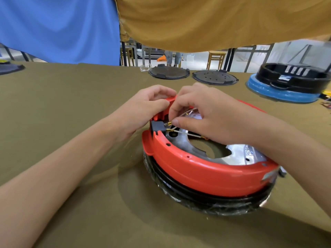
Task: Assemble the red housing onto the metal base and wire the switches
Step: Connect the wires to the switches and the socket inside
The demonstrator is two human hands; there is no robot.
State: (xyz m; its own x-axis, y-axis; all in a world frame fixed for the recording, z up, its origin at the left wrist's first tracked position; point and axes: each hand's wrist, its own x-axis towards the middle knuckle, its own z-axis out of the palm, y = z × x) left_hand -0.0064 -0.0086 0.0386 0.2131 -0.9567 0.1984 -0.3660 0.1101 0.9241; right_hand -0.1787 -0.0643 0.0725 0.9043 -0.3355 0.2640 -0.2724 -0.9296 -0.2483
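Currently your left hand (pixel 143 106) is clamped on the far rim of the red housing (pixel 202 174), which sits over the metal base (pixel 238 156) on the surface (pixel 71 97); your right hand (pixel 206 111) pinches a brass wire terminal (pixel 169 124) beside the black switch (pixel 157 127)

There is just one camera, worn on the person's head. It looks forward and down, very close over the bench (pixel 71 90). Both forearms reach in from the bottom edge, and the room's far side shows at the top.
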